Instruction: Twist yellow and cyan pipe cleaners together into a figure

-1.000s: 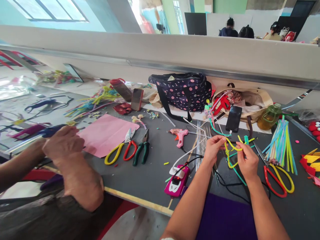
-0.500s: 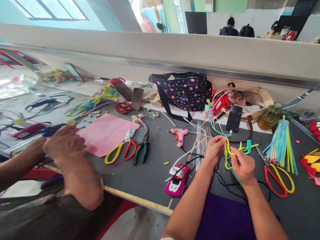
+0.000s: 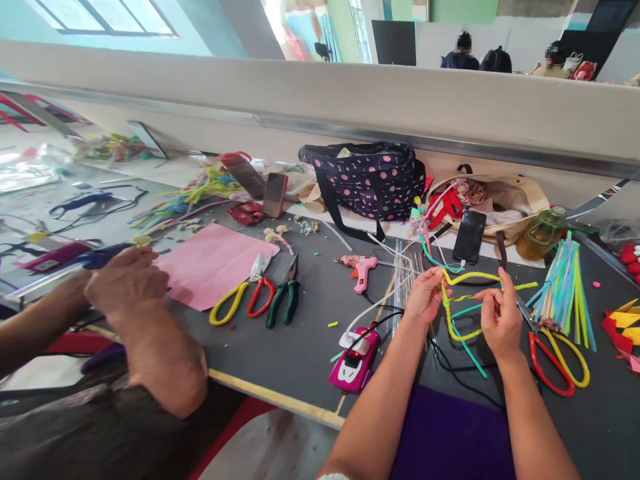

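Your left hand [image 3: 425,295] has its fingers pinching the left corner of the bent, fuzzy yellow wire frame [image 3: 470,275], whose long axis runs rightward from them toward your right hand [image 3: 500,320]. There the index is raised by the upper side's far end, the others curled; whether they grip, I cannot tell.

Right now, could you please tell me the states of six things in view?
Yellow fuzzy stem: bent, pinched by left hand
Magenta plastic socket block: red light on
Black rectangular phone: screen dark, cable attached
Beige fabric bag: open
Pink plastic glue gun: lying sideways
Green-handled pliers: handles apart
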`<state>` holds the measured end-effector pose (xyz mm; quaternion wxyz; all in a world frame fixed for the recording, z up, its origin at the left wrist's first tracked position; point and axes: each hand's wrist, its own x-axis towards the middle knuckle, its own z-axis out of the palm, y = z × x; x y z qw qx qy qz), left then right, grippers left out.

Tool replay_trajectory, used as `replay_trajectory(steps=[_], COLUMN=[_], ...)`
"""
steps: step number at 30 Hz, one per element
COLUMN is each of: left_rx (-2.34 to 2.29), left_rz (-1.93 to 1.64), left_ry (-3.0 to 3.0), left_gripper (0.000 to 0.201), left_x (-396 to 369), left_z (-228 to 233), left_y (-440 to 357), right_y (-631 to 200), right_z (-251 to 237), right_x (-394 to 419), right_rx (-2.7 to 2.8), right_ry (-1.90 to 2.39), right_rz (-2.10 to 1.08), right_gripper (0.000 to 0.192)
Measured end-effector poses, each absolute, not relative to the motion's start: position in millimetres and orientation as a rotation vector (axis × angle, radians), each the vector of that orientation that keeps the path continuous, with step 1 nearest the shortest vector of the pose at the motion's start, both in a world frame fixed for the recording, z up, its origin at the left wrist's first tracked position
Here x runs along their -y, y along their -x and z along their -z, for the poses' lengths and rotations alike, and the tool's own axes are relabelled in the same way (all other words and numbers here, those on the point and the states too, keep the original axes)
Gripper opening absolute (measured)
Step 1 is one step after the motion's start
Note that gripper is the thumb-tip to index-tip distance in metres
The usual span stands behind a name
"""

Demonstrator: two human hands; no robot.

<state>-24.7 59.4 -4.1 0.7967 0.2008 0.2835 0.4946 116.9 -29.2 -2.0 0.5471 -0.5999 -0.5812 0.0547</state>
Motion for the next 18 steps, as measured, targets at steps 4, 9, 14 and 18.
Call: replay_trajectory(steps=[4,9,14,18], left_rx=[-0.595,-0.577,-0.572,-0.599], left_rz=[-1.043,-1.043,-1.045,-1.065], left_ry=[-0.342,-0.255,-0.259,-0.323], left_gripper=[0.024,0.018,0.017,0.024], left_x=[-61.8,-62.8,-62.6,-60.8], left_z=[3.5,0.5,-0.7,0.3], left_y=[24.5,25.8,26.5,25.5], right_y=[-114.0,-121.9,-134.0,-128.9], right_z=[-4.0,-15.3,-20.5,-19.0], right_x=[32.6,27.6,22.8,25.9], right_rx=[1.132,0.714,0.518,0.667], right_ry=[1.255,1.095,1.078,1.175], right_rz=[-0.202,-0.162,-0.14,-0.017], right_gripper=[0.049,0.017,0.015,0.017])
